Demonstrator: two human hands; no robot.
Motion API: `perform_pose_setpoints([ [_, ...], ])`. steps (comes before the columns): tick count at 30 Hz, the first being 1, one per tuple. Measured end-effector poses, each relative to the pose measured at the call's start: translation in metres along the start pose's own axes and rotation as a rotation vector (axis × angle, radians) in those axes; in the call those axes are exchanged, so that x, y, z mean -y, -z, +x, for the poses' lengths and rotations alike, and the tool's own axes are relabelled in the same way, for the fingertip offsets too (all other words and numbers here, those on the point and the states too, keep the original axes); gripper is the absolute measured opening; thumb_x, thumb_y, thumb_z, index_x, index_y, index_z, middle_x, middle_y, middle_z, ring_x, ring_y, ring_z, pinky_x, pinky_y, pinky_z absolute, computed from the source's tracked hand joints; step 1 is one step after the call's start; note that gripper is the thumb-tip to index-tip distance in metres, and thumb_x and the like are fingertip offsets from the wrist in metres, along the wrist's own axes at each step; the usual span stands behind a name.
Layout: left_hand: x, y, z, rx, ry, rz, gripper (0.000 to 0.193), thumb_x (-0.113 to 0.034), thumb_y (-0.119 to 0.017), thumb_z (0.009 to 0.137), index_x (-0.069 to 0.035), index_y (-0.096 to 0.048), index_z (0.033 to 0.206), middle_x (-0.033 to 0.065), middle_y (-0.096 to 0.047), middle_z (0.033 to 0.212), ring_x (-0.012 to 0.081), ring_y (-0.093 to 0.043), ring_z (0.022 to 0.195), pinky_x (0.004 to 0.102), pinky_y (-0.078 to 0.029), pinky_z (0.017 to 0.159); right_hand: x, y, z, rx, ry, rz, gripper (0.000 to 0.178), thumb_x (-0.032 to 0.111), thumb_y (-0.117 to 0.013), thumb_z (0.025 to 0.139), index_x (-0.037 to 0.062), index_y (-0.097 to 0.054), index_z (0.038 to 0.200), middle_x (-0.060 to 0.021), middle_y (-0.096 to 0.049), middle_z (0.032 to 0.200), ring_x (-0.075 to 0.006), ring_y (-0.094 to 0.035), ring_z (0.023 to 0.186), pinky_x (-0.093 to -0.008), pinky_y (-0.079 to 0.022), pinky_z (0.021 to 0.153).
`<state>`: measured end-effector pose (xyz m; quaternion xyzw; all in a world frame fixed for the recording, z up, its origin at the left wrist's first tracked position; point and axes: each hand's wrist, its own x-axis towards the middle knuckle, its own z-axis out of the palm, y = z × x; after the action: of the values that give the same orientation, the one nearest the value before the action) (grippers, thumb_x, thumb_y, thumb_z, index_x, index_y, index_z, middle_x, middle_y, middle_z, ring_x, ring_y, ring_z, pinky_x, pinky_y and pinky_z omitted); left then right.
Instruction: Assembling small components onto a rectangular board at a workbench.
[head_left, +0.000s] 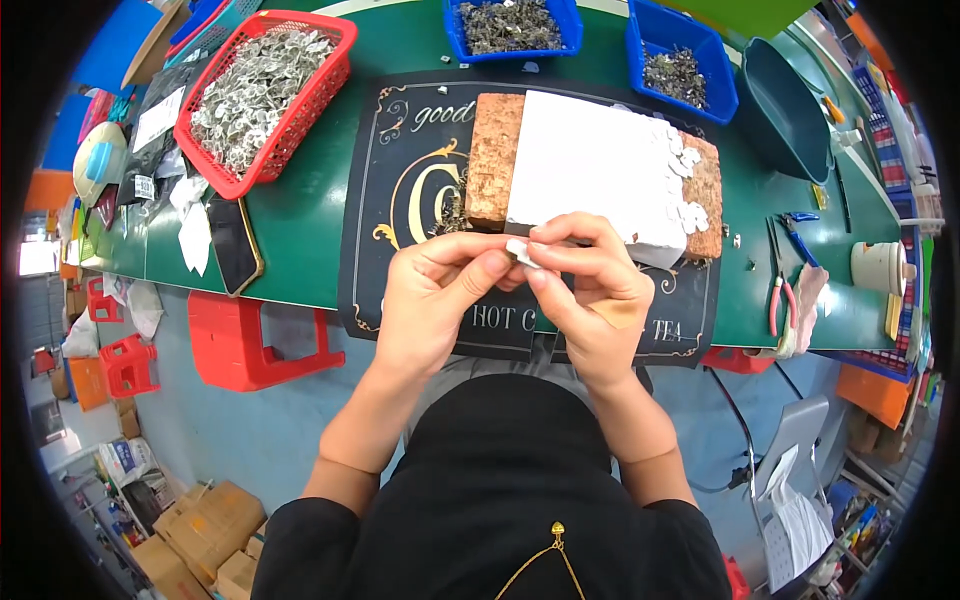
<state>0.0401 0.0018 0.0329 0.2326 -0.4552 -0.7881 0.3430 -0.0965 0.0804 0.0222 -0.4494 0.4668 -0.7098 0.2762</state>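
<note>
Between the fingertips of both hands sits a small white flat piece (pixel 520 253), partly hidden by the fingers. My left hand (pixel 428 300) pinches it from the left with thumb and forefinger. From the right, my right hand (pixel 598 290) pinches the same piece. Just beyond the hands lies a brown, rough-surfaced block (pixel 494 160) with a white sheet (pixel 590 160) over its middle. Several small white pieces (pixel 690 215) are lined up along the sheet's right side. A black printed mat (pixel 400 150) lies under the block.
A red basket (pixel 340 60) full of small pale pieces stands at far left. Blue bins (pixel 727 95) of small dark metal parts and a dark green tray (pixel 790 120) stand at the back. Pink-handled pliers (pixel 775 300) lie at right, a phone (pixel 233 245) at left, on the green table (pixel 300 220).
</note>
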Motion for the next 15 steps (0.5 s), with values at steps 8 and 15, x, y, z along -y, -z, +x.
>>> perform_pose_setpoints([
  [8, -0.0047, 0.0024, 0.0018, 0.062, 0.166, -0.202, 0.024, -0.01, -0.061, 0.093, 0.003, -0.062, 0.113, 0.0087, -0.069, 0.092, 0.0131, -0.065, 0.082, 0.0253, -0.053, 0.076, 0.0045, 0.0021, -0.0018, -0.008, -0.07, 0.058, 0.02, -0.003, -0.07, 0.079, -0.0005, -0.072, 0.098, -0.0107, -0.059, 0.104, -0.0178, -0.058, 0.097, -0.0286, -0.048, 0.085],
  [15, -0.002, -0.0021, 0.0007, 0.108, 0.165, -0.321, 0.02, -0.01, -0.06, 0.094, 0.003, -0.059, 0.11, 0.0075, -0.067, 0.089, 0.0133, -0.065, 0.085, 0.0255, -0.053, 0.078, 0.0039, 0.0038, -0.0074, -0.005, -0.091, 0.09, 0.021, -0.008, -0.067, 0.078, -0.0025, -0.069, 0.099, -0.0124, -0.056, 0.105, -0.0187, -0.054, 0.098, -0.029, -0.045, 0.085],
])
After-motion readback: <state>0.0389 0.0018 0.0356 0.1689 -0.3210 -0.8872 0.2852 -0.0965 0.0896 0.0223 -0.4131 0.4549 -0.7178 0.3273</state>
